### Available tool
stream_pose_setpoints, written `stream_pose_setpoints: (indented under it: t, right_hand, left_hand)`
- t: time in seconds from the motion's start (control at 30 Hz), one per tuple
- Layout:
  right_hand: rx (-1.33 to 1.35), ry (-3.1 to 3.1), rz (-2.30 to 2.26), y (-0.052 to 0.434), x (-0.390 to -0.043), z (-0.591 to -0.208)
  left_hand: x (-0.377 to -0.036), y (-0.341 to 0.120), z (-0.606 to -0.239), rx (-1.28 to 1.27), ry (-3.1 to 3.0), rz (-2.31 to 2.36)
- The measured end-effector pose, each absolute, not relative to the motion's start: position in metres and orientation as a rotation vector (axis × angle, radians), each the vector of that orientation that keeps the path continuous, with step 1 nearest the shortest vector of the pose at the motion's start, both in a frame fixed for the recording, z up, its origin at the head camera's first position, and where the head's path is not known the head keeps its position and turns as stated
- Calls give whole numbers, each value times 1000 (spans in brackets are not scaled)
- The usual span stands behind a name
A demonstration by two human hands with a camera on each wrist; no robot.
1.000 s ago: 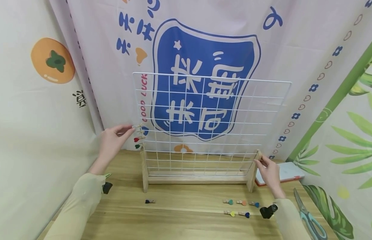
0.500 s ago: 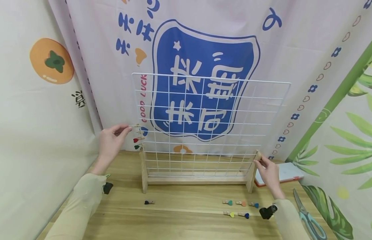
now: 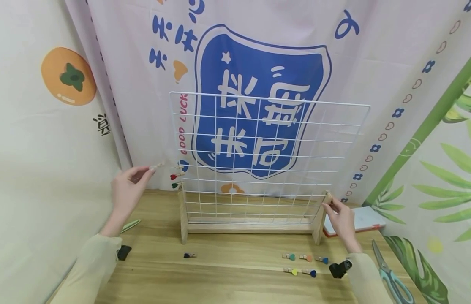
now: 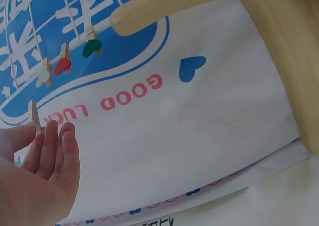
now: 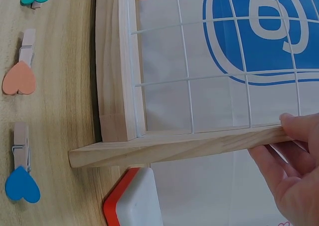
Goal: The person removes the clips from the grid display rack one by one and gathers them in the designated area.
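Observation:
My left hand [image 3: 130,185] pinches a small wooden clothespin [image 4: 33,112] between thumb and fingertips, left of the white wire grid [image 3: 281,122] and apart from it. The pin's near end is hidden by the fingers. On the grid's left edge hang clothespins with a white heart [image 4: 44,77], a red heart [image 4: 63,66] and a green heart [image 4: 91,47]. The grid stands upright in a wooden stand [image 3: 250,228]. My right hand [image 3: 341,217] grips the upper end of the stand's right upright [image 5: 199,147], thumb on one side and fingers on the other.
On the table before the stand lie several heart clothespins, among them a teal one [image 3: 292,256], an orange one [image 5: 20,79] and a yellow one [image 3: 294,272]. A dark blue one [image 3: 187,255] lies left. Scissors [image 3: 391,274] and a white-and-red box [image 3: 358,218] are at right.
My left hand has drawn back left from the grid's edge, with the clothespin in its fingers coming away from the wire. My right hand has stayed on the upright.

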State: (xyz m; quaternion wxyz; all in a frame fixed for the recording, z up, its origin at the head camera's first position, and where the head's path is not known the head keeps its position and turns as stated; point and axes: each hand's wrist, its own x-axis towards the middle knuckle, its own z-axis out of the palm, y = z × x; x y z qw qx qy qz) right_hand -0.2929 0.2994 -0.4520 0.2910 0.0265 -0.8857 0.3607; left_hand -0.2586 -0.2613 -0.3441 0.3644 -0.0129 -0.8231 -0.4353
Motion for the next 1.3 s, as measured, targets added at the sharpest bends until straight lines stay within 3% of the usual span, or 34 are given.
stream_pose_setpoints:
  t: [0.33, 0.87, 1.0, 1.3]
  right_hand:
    - [63, -2377, 982, 298, -292, -450]
    - [77, -2383, 1015, 299, -292, -449]
    - [77, -2387, 1012, 299, -292, -449]
    - [78, -2382, 1006, 299, -292, -449]
  left_hand:
    - [-230, -262, -384, -65, -2394, -1053]
    - [-198, -235, -483, -301, -2736, -1039]
    - [-195, -231, -498, -435, -2757, -980]
    - [-191, -217, -517, -487, -2781, -952]
